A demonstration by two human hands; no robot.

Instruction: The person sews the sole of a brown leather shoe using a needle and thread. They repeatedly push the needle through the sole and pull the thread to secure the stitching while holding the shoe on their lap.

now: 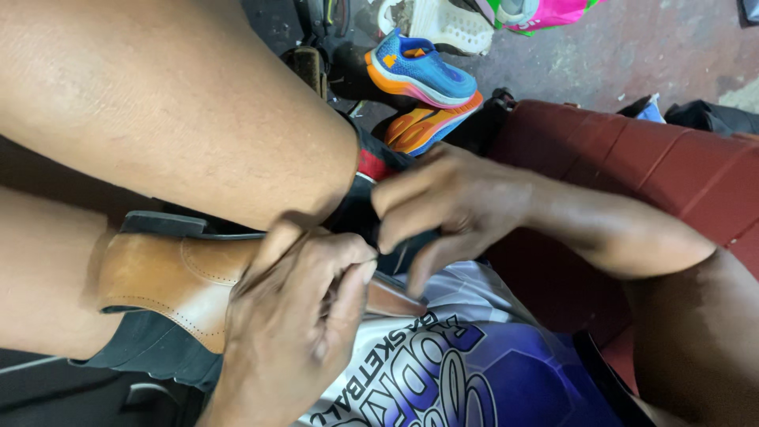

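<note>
- We work over a stained concrete floor; a dark red cushioned seat lies to the right of the tan leather shoe, which serves as our landmark.
- The tan leather shoe rests across our lap, just under the bare knee, heel end toward the left, with a dark sole edge along its top.
- Our left hand is curled closed over the shoe's front part, fingers pressed together and gripping; what lies under the palm is hidden.
- Our right hand, just right of the shoe, has its fingertips drawn together, pinching at a dark piece with a red patch; we cannot tell exactly what that piece is.
- A printed white and blue garment lies below the shoe.
- A blue and orange sports shoe sits on the floor well beyond the shoe; a white shoe lies farther still.
- For good handling, we judge: keep the left hand firm so the shoe cannot rotate, and keep the pinch close to the upper.
</note>
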